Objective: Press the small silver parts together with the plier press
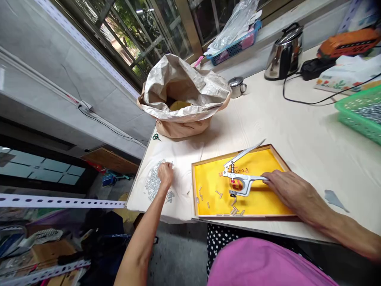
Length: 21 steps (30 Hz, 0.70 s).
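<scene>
My left hand [166,174] is at the right side of a pile of small silvery metal pieces [153,180], its fingers pinched together. Whatever lies between those fingertips is hidden. In my right hand [288,190] is the handle of a grey metal hand press [248,180], with a spring and a long raised lever. The press is over a shallow wooden-framed tray [193,186] with a yellow bottom. Several small, slim metal pieces [235,210] lie scattered in the tray, mostly along its near edge and left part.
A large paper-like sack [184,127] stands open behind the pile, with small green-handled scissors [156,137] beside it. Farther back are a lidded metal cup [237,87], a kettle [284,51] and its black cord. A green basket [357,119] of metal pieces sits at right.
</scene>
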Motion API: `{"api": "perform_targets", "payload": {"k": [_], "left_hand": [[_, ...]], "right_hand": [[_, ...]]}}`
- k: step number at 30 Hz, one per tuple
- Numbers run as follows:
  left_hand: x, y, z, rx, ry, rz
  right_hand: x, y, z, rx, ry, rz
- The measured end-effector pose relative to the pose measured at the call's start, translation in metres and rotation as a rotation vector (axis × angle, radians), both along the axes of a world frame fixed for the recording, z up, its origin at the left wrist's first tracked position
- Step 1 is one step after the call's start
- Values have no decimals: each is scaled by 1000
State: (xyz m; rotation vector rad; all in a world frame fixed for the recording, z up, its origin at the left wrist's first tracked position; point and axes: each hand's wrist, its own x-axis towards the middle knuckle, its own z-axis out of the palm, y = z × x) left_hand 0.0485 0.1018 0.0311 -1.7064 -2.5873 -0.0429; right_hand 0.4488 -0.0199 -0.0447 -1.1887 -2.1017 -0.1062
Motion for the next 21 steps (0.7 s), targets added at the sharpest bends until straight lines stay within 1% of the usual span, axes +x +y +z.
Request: {"api": "perform_targets", "payload": {"k": [1,3,6,8,11,15,17,18,19,21], "left_hand": [[-13,1,-5,-26,16,10],[-28,2,-17,-48,24,1],[-35,5,-33,-63,40,-33],[-35,9,-39,-67,45,-50],[-39,17,-41,-73,33,-64],[-45,21,-35,-75,-7,-90],[-39,15,-29,-30,-126,-73],[-32,9,-26,3,-241,-55],[-21,1,-22,35,-394,-37],[10,-21,-16,68,-760,-40]], "right_hand": [[2,-1,-2,-16,16,-11],[5,-3,-6,-35,37,-29],[5,-3,-6,-41,34,-35],[3,-3,-3,-48,24,-30],[-2,-2,4,-77,2,-17],[-7,1,11,-85,-45,-17],[-8,4,11,-87,-65,-31],[-9,5,11,-90,-77,-37],[-9,6,11,-92,-91,-39],[-11,9,11,-89,-125,-30]]}}
